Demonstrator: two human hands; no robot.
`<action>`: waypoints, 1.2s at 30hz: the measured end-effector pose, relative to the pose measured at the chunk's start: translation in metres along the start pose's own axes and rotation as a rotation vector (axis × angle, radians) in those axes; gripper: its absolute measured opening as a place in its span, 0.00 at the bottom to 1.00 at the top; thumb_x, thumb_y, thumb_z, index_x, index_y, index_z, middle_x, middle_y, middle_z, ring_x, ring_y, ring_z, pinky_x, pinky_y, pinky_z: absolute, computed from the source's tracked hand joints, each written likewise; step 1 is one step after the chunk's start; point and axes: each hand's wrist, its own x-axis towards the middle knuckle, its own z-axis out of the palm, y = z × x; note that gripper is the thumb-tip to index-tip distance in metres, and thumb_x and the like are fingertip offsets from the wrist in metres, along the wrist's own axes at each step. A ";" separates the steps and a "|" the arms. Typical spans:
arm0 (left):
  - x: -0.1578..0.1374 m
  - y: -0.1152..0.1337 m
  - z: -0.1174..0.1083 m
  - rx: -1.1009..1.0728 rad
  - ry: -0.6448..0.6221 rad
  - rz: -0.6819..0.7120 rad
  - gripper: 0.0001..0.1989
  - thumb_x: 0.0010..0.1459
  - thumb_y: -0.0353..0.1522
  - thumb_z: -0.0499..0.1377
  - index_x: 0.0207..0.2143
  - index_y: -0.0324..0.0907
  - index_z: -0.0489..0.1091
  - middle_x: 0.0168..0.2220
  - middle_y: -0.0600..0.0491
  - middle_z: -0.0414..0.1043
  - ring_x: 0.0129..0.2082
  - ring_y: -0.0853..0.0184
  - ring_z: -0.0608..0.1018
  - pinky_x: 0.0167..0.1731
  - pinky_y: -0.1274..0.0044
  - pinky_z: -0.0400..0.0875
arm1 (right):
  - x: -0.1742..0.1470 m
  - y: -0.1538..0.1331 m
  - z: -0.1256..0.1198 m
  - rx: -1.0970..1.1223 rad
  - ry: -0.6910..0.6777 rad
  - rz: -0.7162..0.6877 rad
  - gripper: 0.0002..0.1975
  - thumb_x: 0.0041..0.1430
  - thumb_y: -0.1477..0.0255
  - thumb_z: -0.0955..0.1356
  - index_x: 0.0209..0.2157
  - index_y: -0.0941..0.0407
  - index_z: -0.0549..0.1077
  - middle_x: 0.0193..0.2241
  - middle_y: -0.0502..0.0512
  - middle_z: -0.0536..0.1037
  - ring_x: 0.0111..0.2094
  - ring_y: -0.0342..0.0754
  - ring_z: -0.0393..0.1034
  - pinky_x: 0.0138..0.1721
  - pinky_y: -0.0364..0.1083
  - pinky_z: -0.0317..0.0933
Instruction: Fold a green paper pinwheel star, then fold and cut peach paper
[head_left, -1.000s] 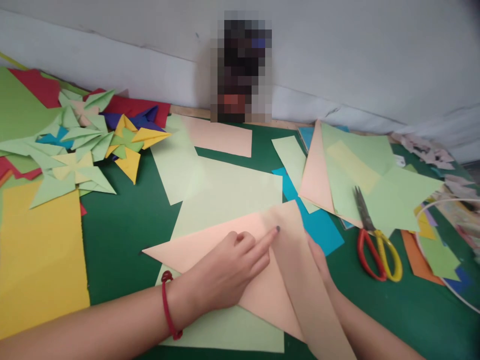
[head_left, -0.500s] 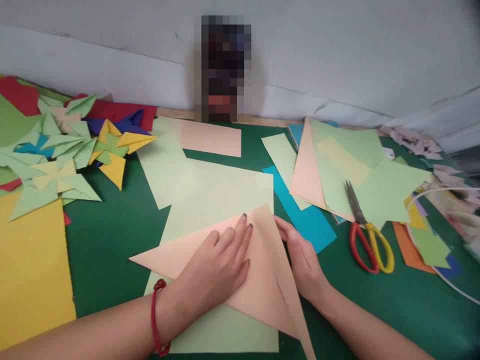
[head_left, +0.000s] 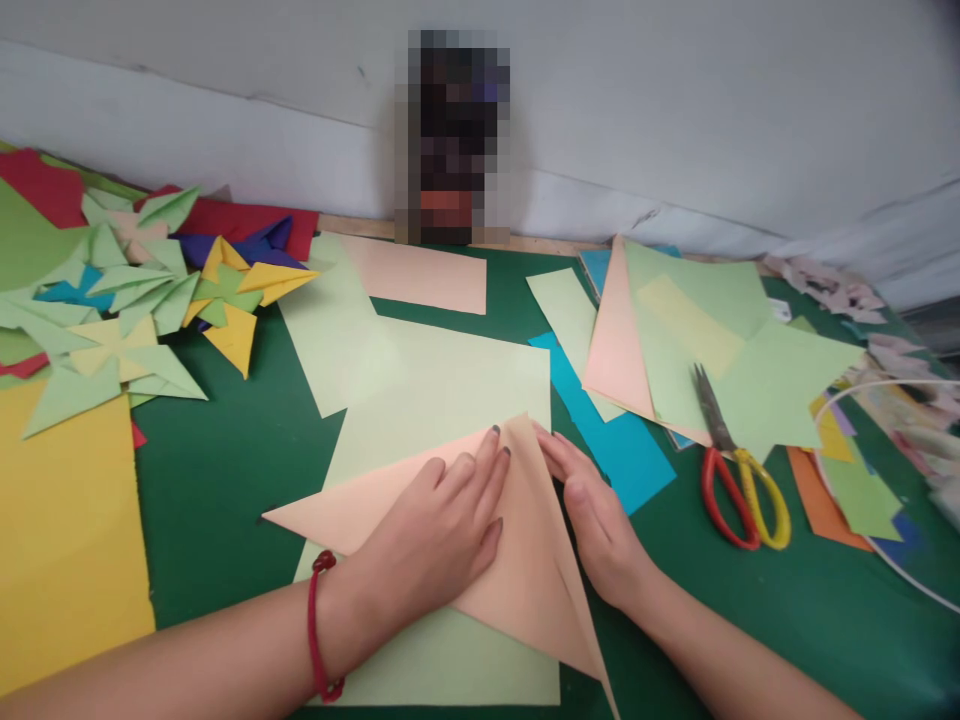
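Note:
A peach sheet of paper [head_left: 536, 560] is folded into a pointed shape, its right flap [head_left: 547, 480] standing partly raised. Flat across the paper's middle lies my left hand [head_left: 442, 525], fingers stretched and pressing down. My right hand [head_left: 600, 520] is on edge along the flap's outer right side, fingers extended and touching it; its fingertips are partly hidden behind the flap. Beneath the peach paper is a pale green sheet [head_left: 450, 375], which sticks out above and below it. The scissors [head_left: 739, 465], with one red and one yellow handle, lie to the right of my right hand.
Folded paper stars [head_left: 116, 350] are piled at the left, above a yellow sheet [head_left: 67, 540]. A blue strip [head_left: 637, 460] and green sheets [head_left: 697, 300] lie right of centre. A white cable [head_left: 862, 385] curves at the right edge. Behind stands a wall [head_left: 675, 120] with a blurred-out object.
My right hand has shifted slightly left against the flap, and the flap's raised edge has moved left with it. My left hand stays pressed on the peach paper.

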 end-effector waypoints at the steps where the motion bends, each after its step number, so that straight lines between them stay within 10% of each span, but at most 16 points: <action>1: 0.000 0.000 0.000 -0.001 -0.005 -0.003 0.25 0.63 0.34 0.40 0.59 0.27 0.53 0.60 0.37 0.53 0.45 0.57 0.68 0.35 0.68 0.61 | 0.001 0.000 0.000 -0.038 -0.008 -0.012 0.21 0.65 0.65 0.52 0.59 0.46 0.55 0.59 0.49 0.60 0.60 0.51 0.52 0.60 0.59 0.46; 25: 0.002 0.001 -0.001 0.007 0.030 0.025 0.24 0.63 0.33 0.42 0.55 0.26 0.59 0.55 0.35 0.62 0.46 0.55 0.69 0.36 0.68 0.60 | 0.013 -0.003 -0.004 -0.128 -0.157 -0.085 0.22 0.65 0.65 0.50 0.60 0.47 0.53 0.59 0.47 0.59 0.62 0.50 0.47 0.61 0.61 0.39; 36: 0.000 0.001 0.000 -0.005 -0.004 0.000 0.25 0.63 0.33 0.40 0.58 0.27 0.53 0.59 0.37 0.55 0.54 0.55 0.63 0.37 0.69 0.62 | 0.009 0.004 -0.002 -0.084 -0.023 -0.012 0.21 0.65 0.66 0.52 0.58 0.47 0.57 0.59 0.50 0.61 0.61 0.52 0.50 0.60 0.60 0.46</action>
